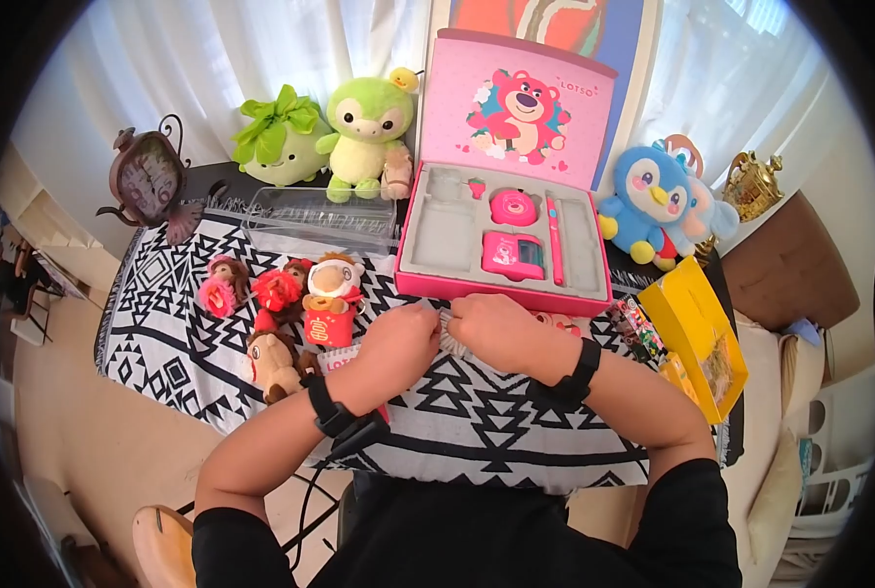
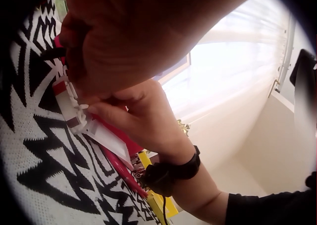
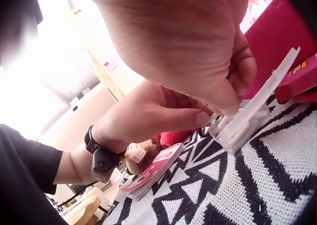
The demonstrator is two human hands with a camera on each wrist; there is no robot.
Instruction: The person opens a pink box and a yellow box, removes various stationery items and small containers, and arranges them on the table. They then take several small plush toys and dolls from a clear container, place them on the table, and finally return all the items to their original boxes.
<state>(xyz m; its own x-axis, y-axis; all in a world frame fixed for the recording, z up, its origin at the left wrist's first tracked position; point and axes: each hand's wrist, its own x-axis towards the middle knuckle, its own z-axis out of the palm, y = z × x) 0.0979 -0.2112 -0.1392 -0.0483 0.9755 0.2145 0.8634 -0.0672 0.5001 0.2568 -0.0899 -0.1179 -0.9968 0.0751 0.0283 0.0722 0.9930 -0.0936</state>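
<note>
A small white case [image 3: 237, 131] with a raised translucent lid lies low over the patterned cloth, slim white pieces inside. In the left wrist view, the white case [image 2: 64, 106] shows dark red bands. My left hand [image 1: 403, 338] has its thumb and fingers curled at one end of it. Right beside it, my right hand [image 1: 496, 333] pinches at the white pieces; its thumb tip touches one in the left wrist view. The fingertips partly hide the contact. A notepad [image 3: 153, 173] lies near my left hand [image 3: 148, 113].
An open pink gift box [image 1: 506, 292] stands behind the hands. Plush toys [image 1: 332, 279] sit at the left, with a clear plastic tray [image 1: 320, 218] behind them. A yellow box [image 1: 697, 343] and a blue plush penguin [image 1: 653, 201] are at the right.
</note>
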